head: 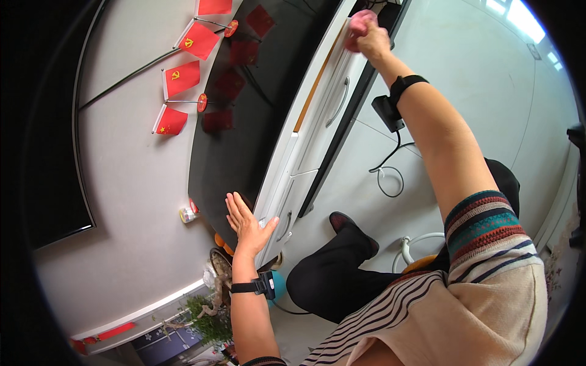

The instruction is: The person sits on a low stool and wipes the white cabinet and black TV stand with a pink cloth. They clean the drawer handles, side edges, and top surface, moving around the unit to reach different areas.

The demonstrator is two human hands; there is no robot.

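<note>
My right hand [374, 42] grips a pink cloth [360, 28], slightly blurred, against the upper front of the white TV cabinet [332, 98]. Near the far end of the cabinet, it is well away from my body. My left hand [248, 228] holds nothing, its palm flat and thumb spread. It is over the near end of the cabinet's glossy black top [229, 169], by the front edge; whether it touches is unclear. Between my hands, the cabinet front carries a curved metal drawer handle [339, 101] and a second handle [284, 225].
Small red flags [183, 78] on stands line the back of the cabinet top. A television [50, 137] is on the wall. A tape roll [187, 215], a potted plant [208, 320] and a teal round object [277, 288] are near my left arm. A cable [391, 183] dangles from my right wrist strap.
</note>
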